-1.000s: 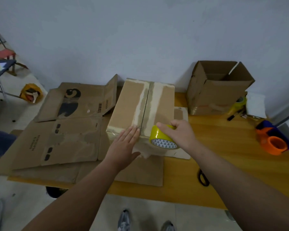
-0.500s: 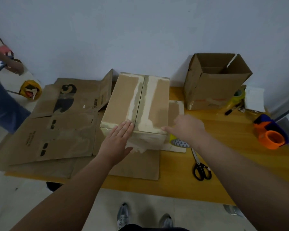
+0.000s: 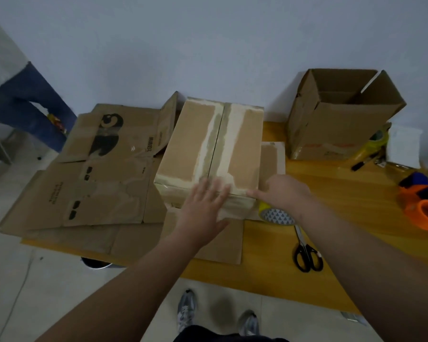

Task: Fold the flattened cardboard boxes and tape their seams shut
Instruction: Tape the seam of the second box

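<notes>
A folded cardboard box stands on the wooden table, its closed top flaps showing old pale tape marks along the middle seam. My left hand lies flat with straight fingers over the box's near edge at the seam. My right hand is at the box's near right corner, with a finger stretched along the edge. Just below that hand a yellow tape roll lies on the table beside the box. Flattened cardboard boxes are spread out to the left.
An open cardboard box stands at the back right. Black scissors lie near the table's front edge. An orange and blue tape dispenser sits at the far right. A person in jeans stands at the far left.
My right hand has put the tape roll down beside the box and now reaches to the near right corner. My left hand has slid right along the near edge to the seam.
</notes>
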{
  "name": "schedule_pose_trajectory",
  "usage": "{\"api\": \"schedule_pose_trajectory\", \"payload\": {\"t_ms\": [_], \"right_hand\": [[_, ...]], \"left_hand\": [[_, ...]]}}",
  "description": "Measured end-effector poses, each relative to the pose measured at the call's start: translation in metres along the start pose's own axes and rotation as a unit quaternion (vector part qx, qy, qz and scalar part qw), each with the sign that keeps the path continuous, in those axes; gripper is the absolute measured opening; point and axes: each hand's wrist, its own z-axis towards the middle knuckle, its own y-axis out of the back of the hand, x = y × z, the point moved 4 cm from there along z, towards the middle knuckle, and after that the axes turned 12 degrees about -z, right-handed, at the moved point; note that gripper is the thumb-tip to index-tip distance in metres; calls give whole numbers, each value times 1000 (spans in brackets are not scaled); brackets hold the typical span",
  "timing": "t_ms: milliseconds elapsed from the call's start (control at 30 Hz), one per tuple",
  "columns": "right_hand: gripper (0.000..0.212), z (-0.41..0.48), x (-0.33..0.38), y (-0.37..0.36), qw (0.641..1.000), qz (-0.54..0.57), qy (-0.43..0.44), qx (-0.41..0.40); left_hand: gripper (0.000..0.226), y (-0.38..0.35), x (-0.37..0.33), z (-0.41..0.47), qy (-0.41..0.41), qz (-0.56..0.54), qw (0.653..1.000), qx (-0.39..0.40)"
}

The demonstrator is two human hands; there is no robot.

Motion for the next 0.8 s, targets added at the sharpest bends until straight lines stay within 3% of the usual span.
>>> {"api": "schedule_pose_trajectory", "payload": {"t_ms": [133, 333, 400, 467, 533, 567, 600, 667, 800], "right_hand": [[61, 2, -2, -5, 1000, 10, 9, -5], [66, 0, 2, -8, 998, 37, 53, 4], [63, -2, -1, -8, 997, 52, 53, 6], [57, -4, -3, -11, 993, 110, 49, 14], [43, -7, -3, -12, 984, 168, 51, 16], [41, -10, -2, -12, 981, 186, 48, 12], [44, -13, -2, -13, 978, 205, 45, 8], [51, -16, -4, -13, 969, 245, 41, 7], [56, -28, -5, -13, 954, 299, 28, 22]], "left_hand": [[73, -9, -16, 7, -46, -11, 999, -1], [77, 20, 77, -22, 108, 6, 993, -40], [83, 23, 85, -27, 139, -38, 988, -64], [84, 27, 89, -30, 203, -183, 952, -140], [73, 32, 89, -32, 257, -426, 848, -180], [65, 33, 86, -32, 264, -525, 788, -185], [55, 36, 82, -31, 261, -579, 748, -192], [44, 48, 79, -29, 233, -602, 730, -226], [54, 81, 84, -19, 179, -580, 750, -261]]}}
